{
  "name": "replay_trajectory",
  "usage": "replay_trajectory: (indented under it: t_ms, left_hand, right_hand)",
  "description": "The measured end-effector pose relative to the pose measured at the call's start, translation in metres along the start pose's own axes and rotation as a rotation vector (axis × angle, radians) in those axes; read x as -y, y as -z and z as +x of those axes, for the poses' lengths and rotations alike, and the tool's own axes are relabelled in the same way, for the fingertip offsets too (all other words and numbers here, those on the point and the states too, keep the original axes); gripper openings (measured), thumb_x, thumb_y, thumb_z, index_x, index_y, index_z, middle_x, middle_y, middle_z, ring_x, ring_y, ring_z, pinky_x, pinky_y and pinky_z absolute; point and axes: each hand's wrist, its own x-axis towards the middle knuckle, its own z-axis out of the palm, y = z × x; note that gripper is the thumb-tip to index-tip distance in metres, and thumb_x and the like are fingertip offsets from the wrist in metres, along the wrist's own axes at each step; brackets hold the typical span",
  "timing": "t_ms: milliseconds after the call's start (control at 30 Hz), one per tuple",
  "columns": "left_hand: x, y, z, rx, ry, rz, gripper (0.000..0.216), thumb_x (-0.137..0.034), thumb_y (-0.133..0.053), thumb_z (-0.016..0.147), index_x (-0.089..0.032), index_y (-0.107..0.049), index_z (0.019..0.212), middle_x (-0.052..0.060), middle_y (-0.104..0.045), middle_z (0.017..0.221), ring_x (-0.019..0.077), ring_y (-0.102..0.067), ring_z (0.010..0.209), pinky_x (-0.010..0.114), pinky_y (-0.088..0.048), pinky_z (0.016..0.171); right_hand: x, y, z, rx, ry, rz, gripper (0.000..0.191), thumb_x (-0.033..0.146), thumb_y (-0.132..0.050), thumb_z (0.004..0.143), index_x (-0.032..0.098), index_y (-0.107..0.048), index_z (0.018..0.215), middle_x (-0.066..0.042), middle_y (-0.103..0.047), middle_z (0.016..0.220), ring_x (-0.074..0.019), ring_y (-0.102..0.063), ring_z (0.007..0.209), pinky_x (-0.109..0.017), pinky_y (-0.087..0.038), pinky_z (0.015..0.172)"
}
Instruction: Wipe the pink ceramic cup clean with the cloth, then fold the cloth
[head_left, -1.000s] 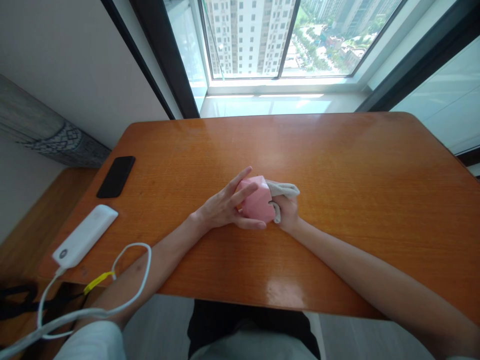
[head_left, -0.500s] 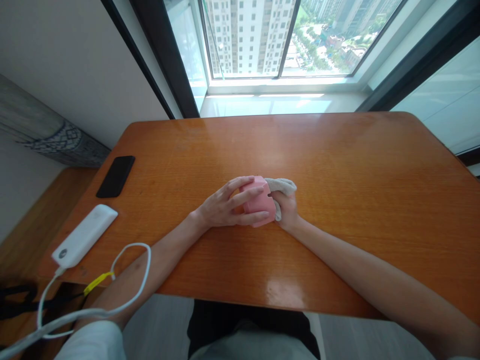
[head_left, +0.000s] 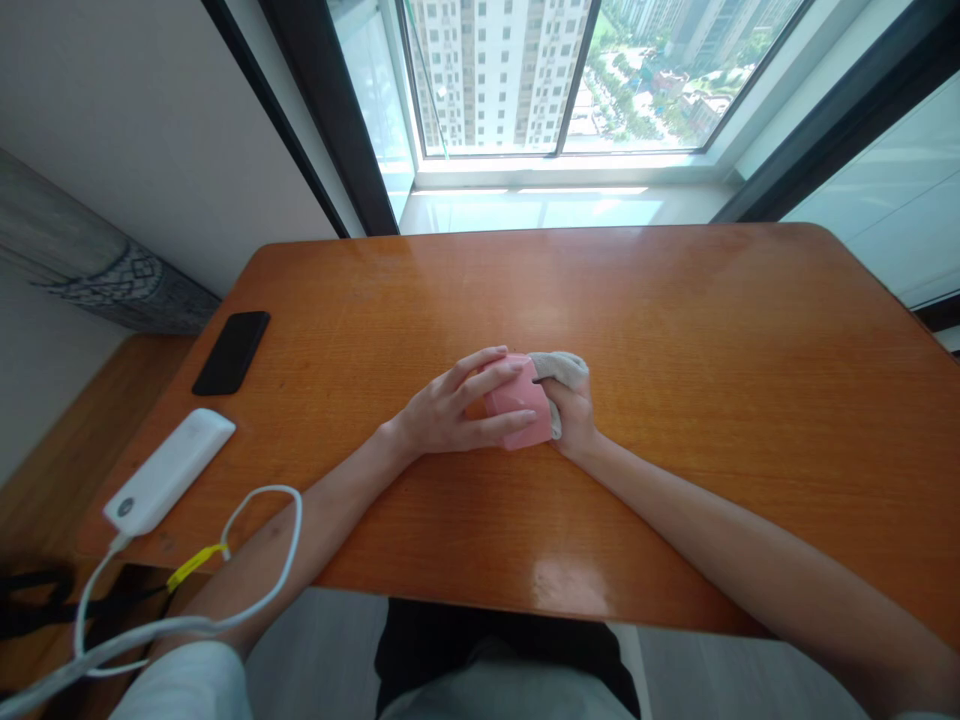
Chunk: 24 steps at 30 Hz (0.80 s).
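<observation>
Above the middle of the table, my left hand (head_left: 459, 405) is wrapped round a small pink container (head_left: 523, 402), its fingers spread across the near and upper sides. My right hand (head_left: 571, 408) is closed on a light grey cloth (head_left: 562, 369) at the container's right side. Part of the cloth sticks out over the knuckles and another bit shows below the thumb. The container's right end, where the cloth meets it, is mostly hidden by my right hand, so I cannot tell how far in the cloth goes.
A black phone (head_left: 231, 353) lies on the wooden table (head_left: 675, 330) at the left. Nearer stands a white power bank (head_left: 171, 470), with a white cable (head_left: 296, 530) looping over my left forearm. A window (head_left: 510, 80) is beyond the far edge.
The pink container has turned slightly in my left hand, whose fingers have shifted a little. My right hand and the cloth have moved slightly left.
</observation>
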Motion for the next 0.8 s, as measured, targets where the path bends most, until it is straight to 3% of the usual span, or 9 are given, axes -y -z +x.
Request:
replay_trajectory:
  t_ms: [167,433,600,800]
  left_hand:
    - [0.0006,0.0001,0.0006,0.001,0.021,-0.032,0.052,-0.046,-0.085,0.100,-0.028,-0.066,0.145,0.016,-0.041,0.179,0.0389,-0.046,0.168,0.059,-0.064,0.121]
    - [0.0026,-0.0016,-0.0027,-0.007,0.057,-0.072,0.069,-0.053,-0.090,0.094,-0.024,-0.063,0.151,0.022,-0.049,0.171,0.0410,-0.053,0.162,0.060,-0.062,0.123]
    - [0.0035,-0.0014,-0.0065,0.024,0.116,-0.080,0.074,-0.062,-0.084,0.096,-0.034,-0.056,0.159,0.018,-0.049,0.172,0.0375,-0.057,0.159,0.061,-0.063,0.121]
    - [0.0039,-0.0001,-0.0073,0.037,0.139,-0.091,0.086,-0.064,-0.089,0.090,-0.034,-0.053,0.162,0.019,-0.049,0.173,0.0371,-0.061,0.155,0.058,-0.065,0.117]
  right_hand:
    - [-0.0012,0.0009,-0.0005,0.017,0.016,-0.028,0.016,0.036,-0.074,0.076,0.025,-0.069,0.065,0.001,-0.058,0.067,-0.0160,-0.050,0.064,-0.033,-0.044,0.059]
    - [0.0044,-0.0015,0.0000,-0.007,0.069,-0.042,0.019,0.033,-0.073,0.075,0.025,-0.064,0.061,0.002,-0.054,0.062,-0.0142,-0.044,0.059,-0.031,-0.040,0.054]
    - [0.0085,-0.0029,0.0007,0.022,0.085,-0.080,0.022,0.032,-0.070,0.076,0.025,-0.061,0.058,0.002,-0.049,0.059,-0.0138,-0.041,0.057,-0.031,-0.041,0.054]
    - [0.0033,-0.0014,0.0000,0.017,0.108,-0.095,0.019,0.035,-0.072,0.080,0.025,-0.067,0.065,0.001,-0.058,0.064,-0.0153,-0.049,0.060,-0.031,-0.044,0.056]
